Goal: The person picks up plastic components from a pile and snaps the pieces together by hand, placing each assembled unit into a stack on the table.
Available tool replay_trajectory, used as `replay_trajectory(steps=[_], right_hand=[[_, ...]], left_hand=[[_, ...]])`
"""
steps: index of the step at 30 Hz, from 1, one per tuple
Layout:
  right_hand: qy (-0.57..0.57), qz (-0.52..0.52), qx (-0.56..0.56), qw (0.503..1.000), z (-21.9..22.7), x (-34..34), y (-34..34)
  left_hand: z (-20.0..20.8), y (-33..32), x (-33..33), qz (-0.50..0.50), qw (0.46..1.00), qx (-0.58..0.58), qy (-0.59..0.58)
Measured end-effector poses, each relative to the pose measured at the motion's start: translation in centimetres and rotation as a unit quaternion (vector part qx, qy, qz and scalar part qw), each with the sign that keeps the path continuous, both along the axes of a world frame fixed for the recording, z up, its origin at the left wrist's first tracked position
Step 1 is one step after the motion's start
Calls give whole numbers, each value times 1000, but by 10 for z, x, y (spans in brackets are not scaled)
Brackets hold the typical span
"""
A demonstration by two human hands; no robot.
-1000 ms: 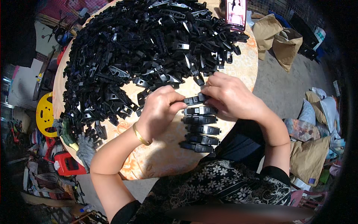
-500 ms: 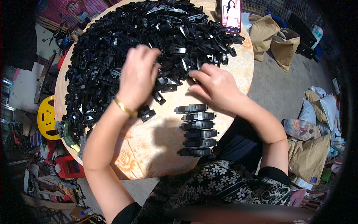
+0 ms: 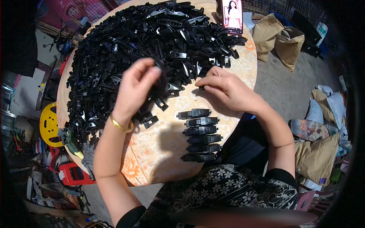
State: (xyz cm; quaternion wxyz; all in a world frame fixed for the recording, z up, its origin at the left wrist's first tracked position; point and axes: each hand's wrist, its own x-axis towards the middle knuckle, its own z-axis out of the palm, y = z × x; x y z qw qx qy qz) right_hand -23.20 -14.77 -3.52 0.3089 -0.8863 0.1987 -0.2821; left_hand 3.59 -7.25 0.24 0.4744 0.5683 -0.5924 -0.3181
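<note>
A large heap of black plastic parts (image 3: 125,49) spreads over the far and left side of the round table (image 3: 171,125). Over the heap's near edge, my left hand (image 3: 135,87) has thumb and fingers pinched on a dark plastic part (image 3: 159,65), blurred by motion. To its right, my right hand (image 3: 230,89) is closed, its fingertips holding a small black piece (image 3: 200,87) just above the tabletop. Nearer to me lies a column of several black clip-like parts (image 3: 201,131), side by side. Two loose black parts (image 3: 150,121) rest below the left hand.
A phone (image 3: 232,17) with a lit screen stands at the table's far right. Grey-green gloves (image 3: 76,146) lie on its left edge. Brown paper sacks (image 3: 289,47) stand on the floor to the right; a yellow round object (image 3: 50,123) is at the left.
My left hand has moved slightly toward me and tilted, lifting a dark part off the heap. My right hand has drawn a little back from the heap with the small piece.
</note>
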Motion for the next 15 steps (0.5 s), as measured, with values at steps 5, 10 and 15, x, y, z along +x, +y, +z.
replay_trajectory(steps=[5, 10, 15], right_hand=[[48, -31, 30, 998, -4, -3, -4], [150, 22, 23, 988, -3, -8, -6], [140, 55, -32, 988, 7, -14, -6]], left_hand=[[-12, 21, -45, -172, 957, 125, -195], [-24, 15, -43, -174, 966, 172, -83], [-24, 14, -36, -94, 946, 169, 260]])
